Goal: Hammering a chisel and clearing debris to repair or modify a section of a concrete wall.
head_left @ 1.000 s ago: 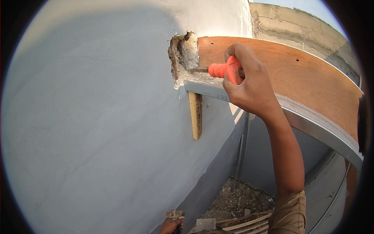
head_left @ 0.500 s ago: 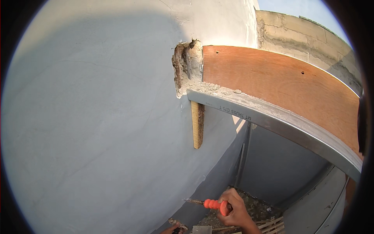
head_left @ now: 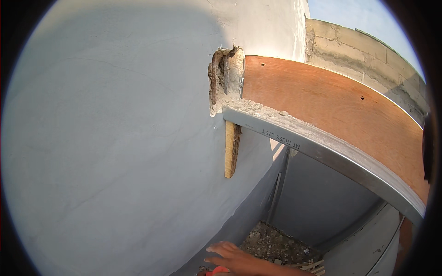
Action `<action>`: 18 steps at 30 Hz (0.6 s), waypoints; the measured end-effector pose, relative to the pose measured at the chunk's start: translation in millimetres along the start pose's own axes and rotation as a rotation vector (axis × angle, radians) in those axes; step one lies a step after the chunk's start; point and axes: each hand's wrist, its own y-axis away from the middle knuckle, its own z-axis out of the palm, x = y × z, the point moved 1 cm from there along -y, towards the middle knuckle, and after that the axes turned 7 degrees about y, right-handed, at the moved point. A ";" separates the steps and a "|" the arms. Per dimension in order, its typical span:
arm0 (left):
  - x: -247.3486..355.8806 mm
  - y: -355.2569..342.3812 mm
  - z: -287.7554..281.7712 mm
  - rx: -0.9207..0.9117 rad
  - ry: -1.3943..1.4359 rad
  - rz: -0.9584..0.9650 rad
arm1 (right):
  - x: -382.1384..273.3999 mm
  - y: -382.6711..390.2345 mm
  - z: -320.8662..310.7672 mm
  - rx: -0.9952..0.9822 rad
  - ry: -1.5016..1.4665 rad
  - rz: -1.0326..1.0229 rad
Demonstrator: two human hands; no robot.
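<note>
At the lower edge my right hand (head_left: 232,261) reaches in from the right, its visible fingers stretched out and apart. Just below those fingers shows a small part of the orange grip (head_left: 218,270) of a chisel; its metal shaft is hidden. Whether the palm touches the grip, I cannot tell. Only a sliver of what seems to be my left hand (head_left: 201,273) shows beside the grip, its fingers hidden. Above, the grey wall has a rough broken-out hole (head_left: 225,78) with a rusty bar in it. Crumbled mortar (head_left: 258,108) lies at its foot.
A metal channel (head_left: 294,142) runs rightward from the hole, with a brown plywood board (head_left: 322,92) standing behind it. Beneath its left end a wooden piece (head_left: 231,152) hangs down along the wall. Rubble (head_left: 271,241) and wooden slats (head_left: 313,267) lie far below.
My right hand has moved down and left, and its fingers have straightened. The chisel, held in it before, has dropped mostly out of view. The view has shifted slightly.
</note>
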 end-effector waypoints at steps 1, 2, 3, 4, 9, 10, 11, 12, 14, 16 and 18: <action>-0.1 0.6 -3.9 0.025 0.007 0.025 | -6.6 -24.7 -47.3 0.012 0.151 0.085; -1.1 2.7 -9.1 0.041 0.000 0.040 | -12.5 -47.0 -97.0 0.242 0.426 0.077; 0.6 3.9 -13.4 0.060 0.003 0.062 | -18.7 -66.5 -140.7 0.448 0.780 0.098; 1.0 6.2 -18.8 0.079 0.006 0.085 | -18.8 -87.1 -175.5 0.593 1.046 0.179; 11.0 17.5 -43.5 0.158 0.025 0.182 | 18.2 -159.5 -223.6 0.273 1.117 0.758; 13.9 19.3 -47.8 0.172 0.032 0.193 | 25.4 -167.0 -220.2 0.179 1.149 0.701; 15.5 21.9 -52.9 0.186 0.038 0.209 | 30.7 -172.1 -218.8 0.229 1.190 0.641; 18.5 24.5 -57.5 0.199 0.043 0.221 | 36.6 -176.5 -220.5 0.319 1.025 0.580; 21.4 30.1 -68.1 0.218 0.052 0.244 | 45.3 -185.3 -226.3 0.566 0.994 0.421; 22.6 35.3 -80.0 0.217 0.041 0.264 | 55.3 -193.5 -229.6 0.300 1.148 0.557; 22.5 40.5 -91.4 0.155 0.070 0.285 | 60.4 -197.6 -227.4 -0.017 1.040 0.645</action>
